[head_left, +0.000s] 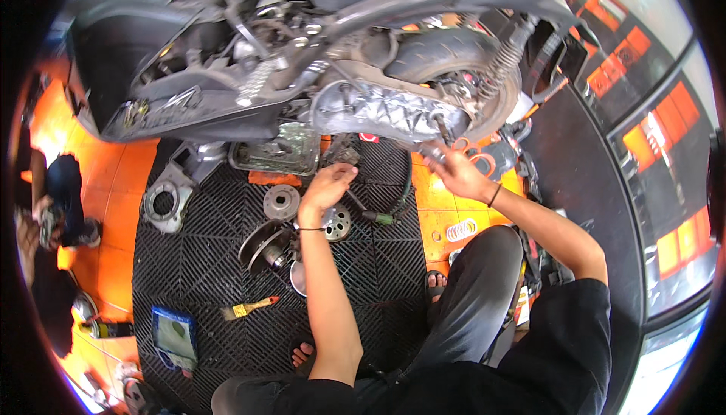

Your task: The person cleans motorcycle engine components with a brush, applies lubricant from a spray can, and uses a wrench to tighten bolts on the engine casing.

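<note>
Your right hand [463, 177] is raised just below the rear end of the scooter's transmission case [386, 112], near the shaft [442, 124] that sticks out of it. A small metallic blur shows at those fingers, so you cannot tell whether they are grasping something. Your left hand [325, 189] is over the black ribbed mat [227, 294], its fingers loosely bent and looking released, close to a dark metal part [344, 150].

The case lies along the scooter's lower side, in front of the rear tyre [431, 53]. Below it, to the left, you have a metal tray [306, 159]. Nearer you on the mat are a round metal disc [282, 202], a pulley assembly [261, 247] and a perforated clutch bell [339, 222], partly behind your left wrist. A grey casting with a round opening [180, 202] lies at the mat's left, and a paintbrush [249, 308] lies closer to you. A white coil spring [461, 230] rests on the orange tiled floor [432, 202], beside your right knee.
</note>
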Demonstrator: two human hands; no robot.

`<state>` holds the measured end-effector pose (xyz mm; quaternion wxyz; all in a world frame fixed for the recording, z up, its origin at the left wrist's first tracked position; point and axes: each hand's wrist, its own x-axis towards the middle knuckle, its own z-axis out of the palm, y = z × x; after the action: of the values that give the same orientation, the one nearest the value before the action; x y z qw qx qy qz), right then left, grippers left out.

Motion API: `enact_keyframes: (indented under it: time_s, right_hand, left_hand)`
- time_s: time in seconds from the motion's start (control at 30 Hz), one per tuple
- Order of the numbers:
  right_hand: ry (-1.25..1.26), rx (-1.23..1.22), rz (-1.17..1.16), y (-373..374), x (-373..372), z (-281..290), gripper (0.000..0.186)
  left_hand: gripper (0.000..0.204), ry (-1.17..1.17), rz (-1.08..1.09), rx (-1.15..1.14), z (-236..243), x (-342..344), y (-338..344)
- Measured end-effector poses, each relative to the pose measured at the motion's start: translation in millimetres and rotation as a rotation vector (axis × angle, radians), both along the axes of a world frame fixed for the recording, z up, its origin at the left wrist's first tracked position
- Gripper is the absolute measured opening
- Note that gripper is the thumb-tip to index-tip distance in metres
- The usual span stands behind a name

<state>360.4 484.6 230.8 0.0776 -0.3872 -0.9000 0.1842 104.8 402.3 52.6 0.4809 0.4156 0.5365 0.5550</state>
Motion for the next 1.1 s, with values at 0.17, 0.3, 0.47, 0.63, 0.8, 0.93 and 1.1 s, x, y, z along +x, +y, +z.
enact_keyframes:
  time_s: [0.17,0.3,0.47,0.63,0.8,0.93,1.1]
  right_hand:
    - [0.034,0.278,-0.06,-2,-50,34,0.039]
    - [-0.03,0.389,-0.089,3,-69,18,0.039]
    - [-0.051,0.5,-0.078,1,-77,9,0.037]
    - [-0.03,0.56,-0.044,-8,-95,24,0.032]
    - [-0.149,0.498,-0.045,-8,-115,22,0.036]
    - [-0.062,0.538,-0.052,-4,-122,23,0.035]
    - [-0.128,0.521,-0.062,-11,-130,18,0.034]
  left_hand:
    - [0.043,0.028,0.074,0.039,-26,2,15]
    - [0.044,-0.062,0.1,0.019,-21,9,15]
    - [0.045,-0.006,0.137,0.046,-8,-2,-2]
    - [0.043,0.084,0.275,0.042,-4,-19,-25]
    - [0.044,0.105,0.372,-0.034,-3,-36,-43]
    - [0.046,0.126,0.376,-0.075,3,-39,-47]
    - [0.046,0.182,0.33,-0.103,15,-28,-48]
